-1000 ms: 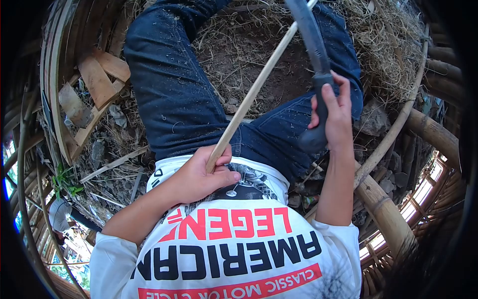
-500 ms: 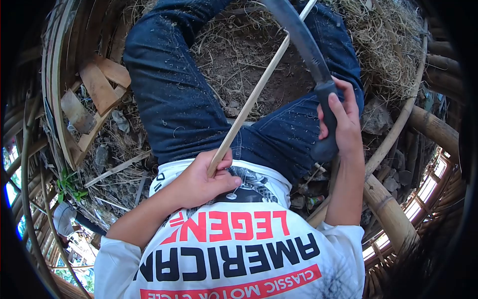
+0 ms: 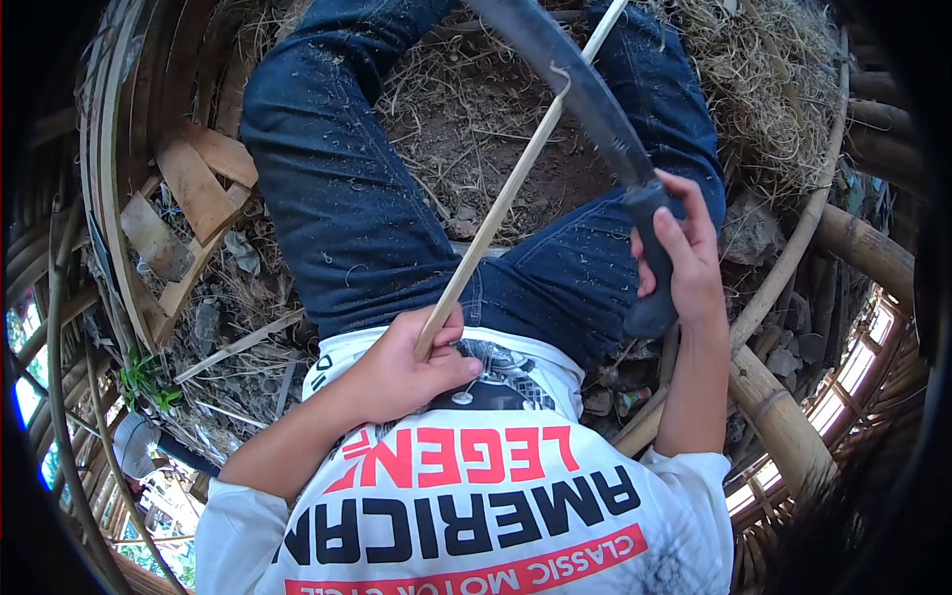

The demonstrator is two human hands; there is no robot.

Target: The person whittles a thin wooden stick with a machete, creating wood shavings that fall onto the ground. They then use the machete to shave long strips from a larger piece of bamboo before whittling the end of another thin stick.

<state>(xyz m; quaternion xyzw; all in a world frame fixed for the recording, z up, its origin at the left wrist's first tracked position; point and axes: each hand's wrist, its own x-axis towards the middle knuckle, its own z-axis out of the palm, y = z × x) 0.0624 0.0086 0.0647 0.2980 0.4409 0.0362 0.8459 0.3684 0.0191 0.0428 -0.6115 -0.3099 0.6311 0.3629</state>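
Note:
My left hand [image 3: 412,359] is closed round the lower end of a thin bamboo strip [image 3: 493,220], close against my shirt. The strip slants up and away to the right, past my right thigh. In my right hand [image 3: 684,248] is the black handle of a machete [image 3: 607,117], its long curved blade pointing up and to the left. The blade crosses over the strip near the strip's far end. Right at the blade's edge, a small curled shaving [image 3: 561,77] stands up from the strip.
My legs in dark jeans [image 3: 347,178] are spread over dirt strewn with fibres. To the left lie flat wood offcuts [image 3: 193,183]. A heap of pale shavings [image 3: 769,89] is at the upper right, and bamboo poles [image 3: 778,416] stand on the right.
The machete has slid slightly toward me along the strip, its handle lower now. The curled shaving on the strip has grown longer. My left hand keeps its hold.

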